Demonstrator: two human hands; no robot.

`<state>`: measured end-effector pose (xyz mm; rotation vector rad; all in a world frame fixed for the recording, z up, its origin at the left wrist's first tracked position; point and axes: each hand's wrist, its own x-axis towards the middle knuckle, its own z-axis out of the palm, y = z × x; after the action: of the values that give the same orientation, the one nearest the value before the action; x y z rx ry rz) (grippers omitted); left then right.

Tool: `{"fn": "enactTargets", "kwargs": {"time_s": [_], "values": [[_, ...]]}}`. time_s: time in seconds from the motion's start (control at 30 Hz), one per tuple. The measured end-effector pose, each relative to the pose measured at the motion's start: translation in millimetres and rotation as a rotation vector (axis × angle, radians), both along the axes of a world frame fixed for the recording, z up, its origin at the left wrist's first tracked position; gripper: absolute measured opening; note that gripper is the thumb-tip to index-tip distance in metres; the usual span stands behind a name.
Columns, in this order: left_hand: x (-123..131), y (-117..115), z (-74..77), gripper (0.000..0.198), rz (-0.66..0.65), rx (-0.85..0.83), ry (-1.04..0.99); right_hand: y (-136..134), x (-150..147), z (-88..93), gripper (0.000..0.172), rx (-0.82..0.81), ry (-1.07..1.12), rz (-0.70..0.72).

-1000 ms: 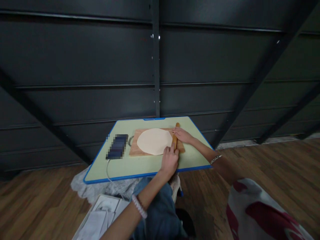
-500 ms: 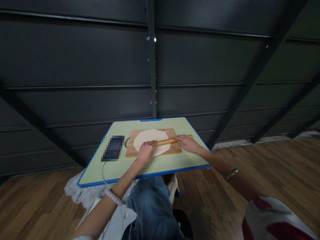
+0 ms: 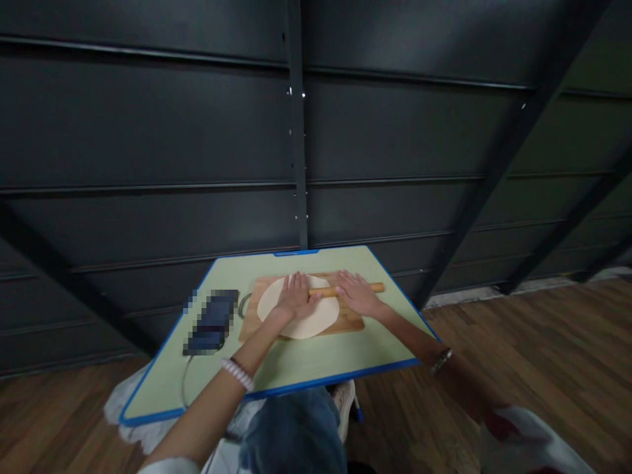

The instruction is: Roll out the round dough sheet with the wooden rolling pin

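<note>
A wooden rolling pin [image 3: 323,291] lies across a round, flat sheet of pale dough [image 3: 311,327]. The dough rests on a wooden cutting board [image 3: 353,321] with a metal loop handle at its left side. My left hand [image 3: 295,297] is flat over the pin's left end, fingers stretched forward above the dough. Over the pin's right part lies my right hand [image 3: 356,293], its fingers also extended, with the pin's right end sticking out beyond it. Both palms hide part of the pin.
The board sits on a small pale-green folding table [image 3: 306,365] with a blue rim. A blurred-out dark phone [image 3: 212,322] with a white cable lies left of the board. A dark metal panel wall [image 3: 197,131] rises behind the table. My knee in jeans [image 3: 296,434] is below its front edge.
My fingers have gone from curled over the rolling pin to stretched out flat. The pin has rolled away from me toward the dough's far half. The view has tilted slightly upward.
</note>
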<state>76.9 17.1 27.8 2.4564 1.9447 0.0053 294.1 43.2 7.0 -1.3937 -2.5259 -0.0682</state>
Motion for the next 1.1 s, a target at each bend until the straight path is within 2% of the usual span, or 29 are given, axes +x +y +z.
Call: {"fn": "enactTargets", "kwargs": {"time_s": [0.1,0.27,0.37,0.47,0.63,0.83,1.0,1.1], "values": [[-1,16,2.1,0.074,0.033,-0.058,-0.010,30,-12,4.9,0.059,-0.039,-0.036,-0.044],[-1,33,1.4,0.071,0.153,-0.062,-0.058,71,-34,12.0,0.061,-0.140,-0.028,-0.142],[-1,38,-1.2,0.068,0.178,-0.042,-0.069,80,-39,13.5,0.063,-0.189,-0.016,-0.167],[-3,38,-6.0,0.066,0.128,0.015,-0.072,74,-36,11.6,0.065,-0.173,0.004,-0.163],[-5,28,-7.5,0.064,0.034,0.087,-0.075,39,-18,3.6,0.057,-0.054,0.007,-0.128],[-3,5,-4.4,0.061,-0.068,0.120,-0.086,-31,3,-1.3,0.048,0.070,0.008,-0.004],[-16,-14,-7.7,0.057,-0.153,0.145,-0.144,-94,-3,-0.7,0.048,0.120,0.035,-0.028],[-26,-23,-4.8,0.051,-0.196,0.115,-0.141,-119,-13,0.0,0.048,0.110,0.032,-0.031]]}}
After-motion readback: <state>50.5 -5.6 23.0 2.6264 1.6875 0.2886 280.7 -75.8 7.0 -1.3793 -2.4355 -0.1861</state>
